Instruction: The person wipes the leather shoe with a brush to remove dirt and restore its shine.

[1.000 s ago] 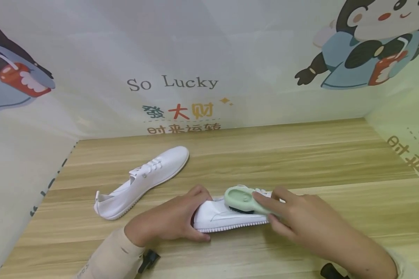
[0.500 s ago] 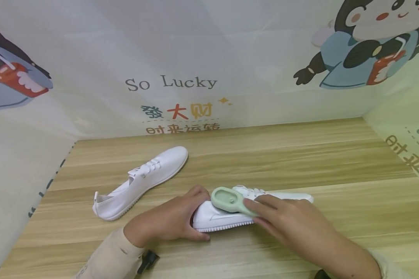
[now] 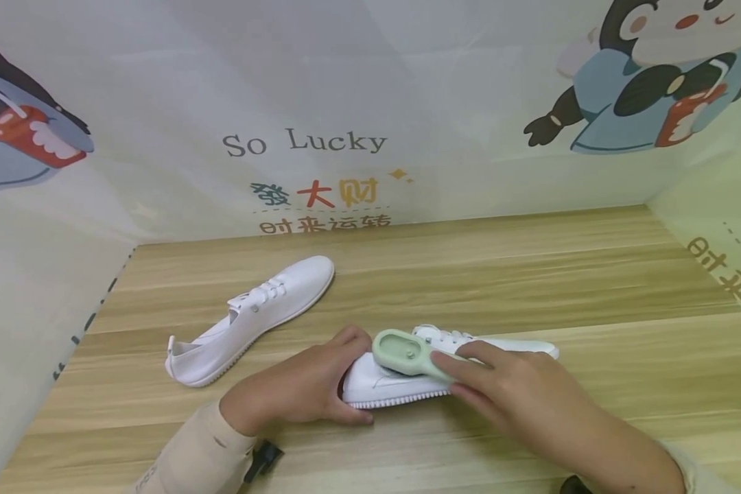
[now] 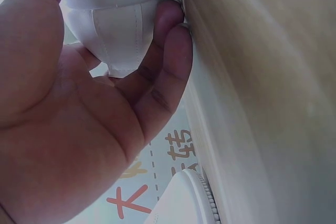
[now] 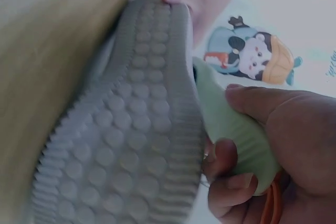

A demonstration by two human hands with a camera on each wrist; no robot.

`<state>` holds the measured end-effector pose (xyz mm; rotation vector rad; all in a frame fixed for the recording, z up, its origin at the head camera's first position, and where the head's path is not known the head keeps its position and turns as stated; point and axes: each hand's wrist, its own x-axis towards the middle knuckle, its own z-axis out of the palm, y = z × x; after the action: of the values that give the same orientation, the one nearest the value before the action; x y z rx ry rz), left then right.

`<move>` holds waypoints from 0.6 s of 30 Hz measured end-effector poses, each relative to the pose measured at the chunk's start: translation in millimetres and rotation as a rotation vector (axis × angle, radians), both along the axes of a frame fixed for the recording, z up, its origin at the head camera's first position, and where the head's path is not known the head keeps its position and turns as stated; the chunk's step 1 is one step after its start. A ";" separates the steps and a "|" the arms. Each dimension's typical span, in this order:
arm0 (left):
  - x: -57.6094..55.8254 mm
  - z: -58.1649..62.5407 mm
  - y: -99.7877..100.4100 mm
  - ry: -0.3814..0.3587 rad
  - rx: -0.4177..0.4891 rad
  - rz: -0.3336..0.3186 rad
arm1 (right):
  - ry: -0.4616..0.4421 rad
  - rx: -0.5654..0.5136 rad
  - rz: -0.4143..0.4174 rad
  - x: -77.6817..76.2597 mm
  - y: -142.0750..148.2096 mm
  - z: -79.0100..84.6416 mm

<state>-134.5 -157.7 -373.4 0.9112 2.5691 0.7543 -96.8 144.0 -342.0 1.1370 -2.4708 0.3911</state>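
A white lace-up shoe [image 3: 395, 391] is tipped on its side in front of me, its heel to the left and its toe to the right. My left hand [image 3: 315, 384] grips the heel, fingers and thumb round it; the left wrist view shows the shoe's stitched heel [image 4: 118, 35] between them. My right hand [image 3: 506, 384] holds a pale green brush [image 3: 401, 353] by its handle, the head lying against the shoe's side near the heel. In the right wrist view the studded sole [image 5: 131, 129] faces the camera, and an orange loop [image 5: 272, 203] hangs from the brush handle. The bristles are hidden.
A second white shoe [image 3: 253, 322] lies at the back left on the wood-grain table [image 3: 500, 274]. Printed cloth walls [image 3: 457, 137] enclose the back and sides. A black strap end [image 3: 263, 460] shows beside the left sleeve.
My right hand has slid the brush left along the shoe towards the heel, then stayed there over the last half second. The left hand keeps its grip on the heel.
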 end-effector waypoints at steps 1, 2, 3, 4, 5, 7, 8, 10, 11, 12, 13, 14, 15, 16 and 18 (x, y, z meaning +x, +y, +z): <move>-0.1 0.0 0.0 0.000 0.003 0.001 | -0.024 0.009 -0.009 0.0 2.2 2.0; -0.2 -0.1 0.0 -0.003 0.005 0.002 | -0.046 0.021 -0.018 -0.1 4.3 4.0; -0.4 -0.1 0.0 -0.006 0.008 0.002 | -0.069 0.034 -0.029 -0.2 6.6 6.1; -0.4 -0.2 0.1 -0.009 0.010 0.004 | -0.096 0.047 -0.038 -0.4 8.9 8.1; -0.3 -0.1 -0.1 -0.013 0.010 0.005 | -0.126 0.062 -0.048 -0.8 11.1 10.1; -0.2 -0.1 -0.1 -0.019 0.011 0.007 | -0.166 0.088 -0.067 -1.6 14.6 13.5; -0.3 -0.1 -0.1 -0.022 0.012 0.007 | -0.180 0.096 -0.074 -1.8 16.2 15.2; -0.2 0.0 0.0 -0.022 0.012 0.008 | -0.204 0.101 -0.087 -2.6 18.9 17.9; -0.1 0.1 0.1 -0.021 0.013 0.009 | -0.206 0.106 -0.097 -2.9 19.9 19.1; -0.3 0.2 0.3 -0.020 0.014 0.010 | -0.206 0.105 -0.104 -2.9 20.9 20.6; -0.3 0.3 0.4 -0.020 0.014 0.010 | -0.202 0.100 -0.106 -3.2 22.3 21.6; -0.4 0.5 0.5 -0.020 0.015 0.010 | -0.204 0.097 -0.106 -3.8 23.8 22.5; -0.5 0.6 0.6 -0.019 0.015 0.010 | -0.205 0.098 -0.111 -4.1 25.2 23.9; -0.6 0.6 0.7 -0.021 0.015 0.012 | -0.200 0.101 -0.116 -4.1 26.8 25.3; -0.6 0.6 0.7 -0.021 0.011 0.014 | -0.202 0.107 -0.129 -4.4 30.4 28.3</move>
<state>-135.2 -157.0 -372.8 0.8853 2.5579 0.7790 -101.2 174.4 -313.7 1.0156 -2.7542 0.3550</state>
